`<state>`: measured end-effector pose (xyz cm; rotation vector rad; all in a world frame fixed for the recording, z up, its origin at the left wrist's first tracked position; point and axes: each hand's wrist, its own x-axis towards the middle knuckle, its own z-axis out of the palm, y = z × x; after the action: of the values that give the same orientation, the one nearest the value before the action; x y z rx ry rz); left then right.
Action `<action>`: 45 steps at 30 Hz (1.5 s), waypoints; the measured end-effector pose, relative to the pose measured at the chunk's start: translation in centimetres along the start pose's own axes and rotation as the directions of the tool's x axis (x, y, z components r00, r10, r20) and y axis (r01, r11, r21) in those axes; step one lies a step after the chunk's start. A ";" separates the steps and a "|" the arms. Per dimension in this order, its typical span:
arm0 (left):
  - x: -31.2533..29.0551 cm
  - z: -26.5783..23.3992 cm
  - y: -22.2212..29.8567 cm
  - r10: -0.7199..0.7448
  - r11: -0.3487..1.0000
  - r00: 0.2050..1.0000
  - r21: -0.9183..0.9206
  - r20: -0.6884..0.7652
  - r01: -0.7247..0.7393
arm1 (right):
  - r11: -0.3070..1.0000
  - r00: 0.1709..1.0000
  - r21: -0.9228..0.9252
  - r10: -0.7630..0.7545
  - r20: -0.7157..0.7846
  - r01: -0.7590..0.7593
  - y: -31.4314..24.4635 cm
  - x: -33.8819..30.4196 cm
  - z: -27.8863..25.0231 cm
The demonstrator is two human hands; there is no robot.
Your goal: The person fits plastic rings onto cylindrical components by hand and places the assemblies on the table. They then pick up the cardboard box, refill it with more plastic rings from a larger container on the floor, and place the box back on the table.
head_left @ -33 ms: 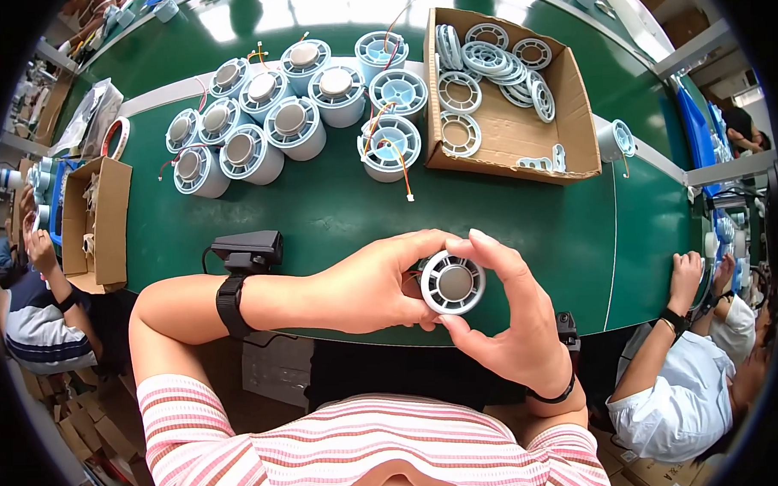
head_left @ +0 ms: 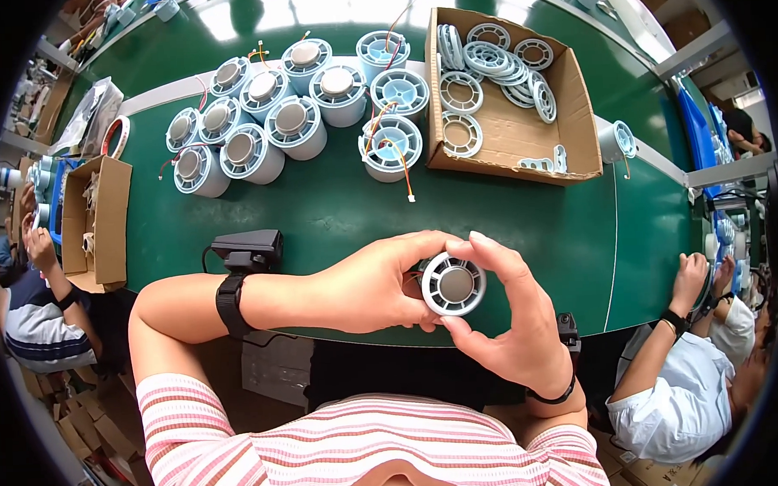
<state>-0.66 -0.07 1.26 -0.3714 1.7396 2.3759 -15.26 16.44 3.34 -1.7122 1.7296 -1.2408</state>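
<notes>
Just above the table's near edge I hold a light-blue round housing with a slotted rim and a grey disc in its middle. My left hand wraps round it from the left, and thin reddish wires show by its fingers. My right hand curves round the other side, with the thumb and forefinger tips pressed at the rim. The palms hide the lower part of this housing. Several similar housings with grey discs stand upright at the far left of the table.
Beside them, housings without discs have loose wires hanging out. A cardboard box holds several slotted rings. One housing lies on its side to the right. A black device sits near my left wrist. People work at both sides.
</notes>
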 end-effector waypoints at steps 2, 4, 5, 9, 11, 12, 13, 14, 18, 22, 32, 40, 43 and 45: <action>0.0 -0.2 -0.2 -0.008 1.000 1.000 -0.008 0.007 0.009 | 1.000 1.000 0.015 0.005 0.018 -0.006 0.1 0.0 -0.1; 0.0 -0.4 -0.6 -0.024 1.000 0.999 -0.014 0.031 0.025 | 0.999 0.999 0.038 0.016 0.042 -0.018 0.3 -0.1 -0.3; 0.1 -0.6 -0.6 -0.028 0.999 0.999 -0.017 0.030 0.028 | 0.999 0.999 0.041 0.018 0.044 -0.020 0.4 -0.1 -0.4; 0.1 -1.3 -0.5 0.012 0.998 0.990 0.056 0.142 -0.020 | 0.999 0.994 -0.027 -0.015 0.105 0.018 0.6 0.2 -1.3; 0.2 -1.4 -0.4 0.037 0.991 0.989 0.123 0.145 -0.055 | 1.000 0.991 -0.002 -0.026 0.133 0.026 0.7 0.4 -1.6; 0.2 -1.4 -0.4 0.049 0.985 0.988 0.157 0.147 -0.072 | 1.000 0.989 0.011 -0.031 0.148 0.030 0.8 0.5 -1.6; 0.3 -1.4 -0.4 0.046 0.985 0.988 0.156 0.147 -0.069 | 1.000 0.989 0.013 -0.029 0.147 0.028 0.9 0.4 -1.5; 0.3 -1.4 -0.3 0.052 0.984 0.988 0.161 0.143 -0.075 | 0.999 0.992 0.030 -0.032 0.126 0.028 1.0 0.3 -1.3; 0.3 -1.3 -0.6 0.076 0.982 0.990 0.161 0.117 -0.095 | 0.997 0.995 0.066 -0.037 0.087 0.032 1.3 0.1 -1.0; 0.3 -1.2 -0.9 0.112 0.980 0.990 0.156 0.084 -0.124 | 0.998 0.992 0.057 -0.042 0.115 0.035 1.3 0.3 -1.5; 0.2 -1.0 -0.8 0.162 0.957 0.983 0.230 0.088 -0.179 | 0.992 0.986 0.127 -0.012 0.167 -0.010 1.5 0.7 -2.0; 0.0 -1.8 -0.2 0.073 0.997 0.977 -0.042 0.199 -0.066 | 0.999 0.975 0.029 0.027 0.220 -0.034 1.2 0.8 -2.5; 0.2 -1.8 0.5 -0.148 0.957 0.970 -0.219 0.192 0.190 | 1.000 0.974 -0.005 0.030 0.226 -0.030 1.1 0.8 -2.5; 0.3 -1.9 0.8 -0.257 0.901 0.945 -0.303 0.201 0.309 | 0.999 0.973 -0.020 0.030 0.229 -0.026 1.0 0.9 -2.5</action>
<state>-0.99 -2.12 1.33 -0.4365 1.1274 2.3999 -18.03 16.24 4.08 -1.7578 1.6258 -0.9756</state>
